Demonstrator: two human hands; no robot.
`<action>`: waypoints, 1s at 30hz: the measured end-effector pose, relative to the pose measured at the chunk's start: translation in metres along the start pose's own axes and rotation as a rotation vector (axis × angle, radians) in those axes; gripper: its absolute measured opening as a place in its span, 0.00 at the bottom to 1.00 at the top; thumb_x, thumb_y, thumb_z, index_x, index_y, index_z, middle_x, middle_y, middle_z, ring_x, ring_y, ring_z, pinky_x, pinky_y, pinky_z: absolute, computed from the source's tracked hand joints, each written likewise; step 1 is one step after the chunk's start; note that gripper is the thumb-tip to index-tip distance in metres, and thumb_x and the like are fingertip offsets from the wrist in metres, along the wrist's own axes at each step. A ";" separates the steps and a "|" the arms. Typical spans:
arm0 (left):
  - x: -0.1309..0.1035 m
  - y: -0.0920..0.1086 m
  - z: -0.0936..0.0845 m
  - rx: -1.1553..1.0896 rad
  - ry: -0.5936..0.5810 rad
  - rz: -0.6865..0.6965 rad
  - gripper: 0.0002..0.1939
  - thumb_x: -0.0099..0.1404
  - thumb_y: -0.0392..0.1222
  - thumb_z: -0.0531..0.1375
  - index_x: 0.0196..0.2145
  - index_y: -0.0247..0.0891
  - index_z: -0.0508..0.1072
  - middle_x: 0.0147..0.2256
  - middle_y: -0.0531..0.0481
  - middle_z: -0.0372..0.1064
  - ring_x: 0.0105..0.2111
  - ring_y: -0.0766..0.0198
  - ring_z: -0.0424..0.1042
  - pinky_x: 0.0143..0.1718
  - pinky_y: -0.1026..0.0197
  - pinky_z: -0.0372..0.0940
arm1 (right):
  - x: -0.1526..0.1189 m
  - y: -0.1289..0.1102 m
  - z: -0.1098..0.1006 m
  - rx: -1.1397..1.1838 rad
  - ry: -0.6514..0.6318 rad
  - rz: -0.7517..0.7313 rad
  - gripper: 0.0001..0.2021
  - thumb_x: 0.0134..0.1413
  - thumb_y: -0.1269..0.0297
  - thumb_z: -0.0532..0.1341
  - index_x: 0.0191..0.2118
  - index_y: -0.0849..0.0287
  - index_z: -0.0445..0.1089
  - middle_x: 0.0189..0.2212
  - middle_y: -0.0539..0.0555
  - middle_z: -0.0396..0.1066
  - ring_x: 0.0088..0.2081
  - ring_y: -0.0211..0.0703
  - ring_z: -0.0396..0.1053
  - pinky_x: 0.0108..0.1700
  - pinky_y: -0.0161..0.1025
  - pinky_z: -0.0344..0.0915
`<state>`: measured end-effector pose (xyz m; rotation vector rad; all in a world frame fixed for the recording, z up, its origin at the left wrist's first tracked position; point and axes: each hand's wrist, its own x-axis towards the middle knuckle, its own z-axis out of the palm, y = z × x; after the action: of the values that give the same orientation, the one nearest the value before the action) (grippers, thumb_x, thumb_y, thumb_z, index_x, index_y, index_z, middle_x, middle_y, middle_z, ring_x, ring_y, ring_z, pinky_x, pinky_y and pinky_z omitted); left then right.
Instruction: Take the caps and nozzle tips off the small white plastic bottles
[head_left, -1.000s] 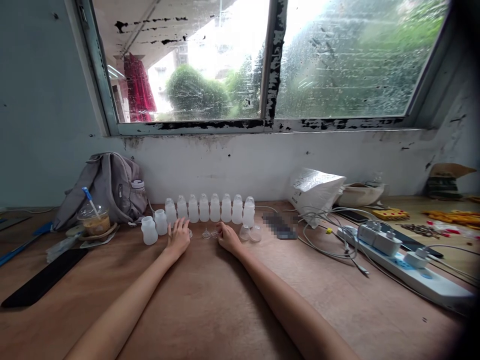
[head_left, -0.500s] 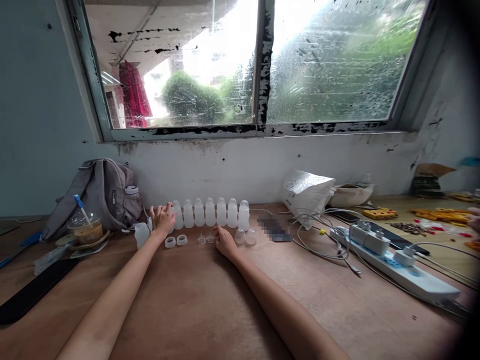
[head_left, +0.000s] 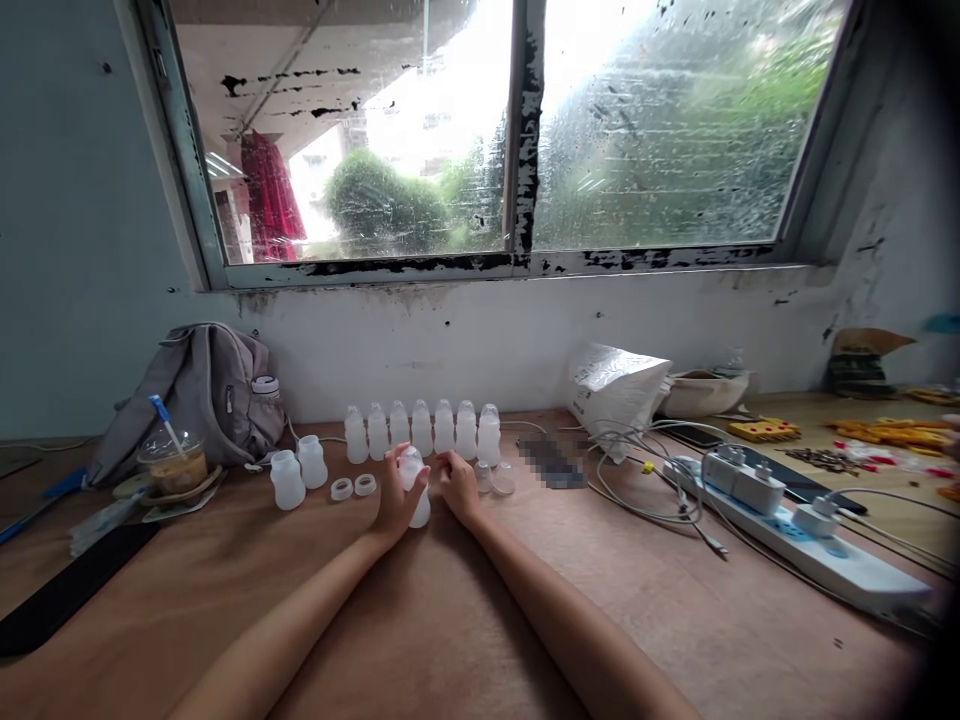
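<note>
My left hand (head_left: 396,500) is wrapped round a clear-topped baby bottle (head_left: 420,508), upright and in front of the row. Close by on its right, my right hand (head_left: 456,488) has its fingers curled together; whatever may be in them is hidden. Behind both hands stands a row of several capped baby bottles (head_left: 377,435). Two open bottles (head_left: 287,482) without tops stand to the left. White screw rings (head_left: 342,489) lie between them and my left hand. Clear domed caps (head_left: 502,483) rest just right of my right hand.
On the left are a grey backpack (head_left: 217,385), an iced drink cup (head_left: 174,462) and a black flat object (head_left: 71,590). Loose cables (head_left: 637,500), a white power strip (head_left: 810,550) and a silver-white bag (head_left: 615,390) occupy the right. A window (head_left: 525,130) is above.
My left hand has moved right and toward me, from the row's left end, and now holds a bottle. My right hand has shifted slightly right. The small clear teats are now hidden.
</note>
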<state>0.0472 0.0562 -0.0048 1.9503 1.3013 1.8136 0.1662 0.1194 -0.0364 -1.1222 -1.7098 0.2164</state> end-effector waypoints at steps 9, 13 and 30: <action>-0.007 -0.005 0.014 -0.214 -0.171 -0.254 0.12 0.49 0.42 0.61 0.31 0.37 0.64 0.27 0.53 0.63 0.28 0.64 0.63 0.31 0.63 0.59 | 0.027 -0.043 -0.029 0.300 0.056 0.027 0.14 0.54 0.61 0.44 0.33 0.58 0.65 0.29 0.52 0.68 0.28 0.38 0.65 0.31 0.33 0.61; -0.011 0.004 0.017 -0.288 -0.210 -0.283 0.11 0.50 0.40 0.60 0.33 0.37 0.65 0.29 0.50 0.66 0.30 0.62 0.65 0.32 0.61 0.61 | 0.036 -0.078 -0.042 0.417 -0.043 -0.045 0.15 0.53 0.56 0.48 0.28 0.59 0.66 0.26 0.51 0.69 0.26 0.36 0.65 0.29 0.31 0.60; -0.012 0.018 0.020 -0.749 -0.352 -0.641 0.10 0.42 0.32 0.60 0.26 0.36 0.66 0.22 0.55 0.63 0.22 0.67 0.61 0.24 0.65 0.55 | 0.036 -0.079 -0.036 0.782 -0.239 0.244 0.20 0.44 0.46 0.55 0.19 0.60 0.62 0.06 0.46 0.59 0.11 0.35 0.59 0.15 0.31 0.55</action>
<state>0.0744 0.0450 -0.0063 1.1838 0.8124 1.2837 0.1494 0.0903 0.0519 -0.7170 -1.4619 1.1046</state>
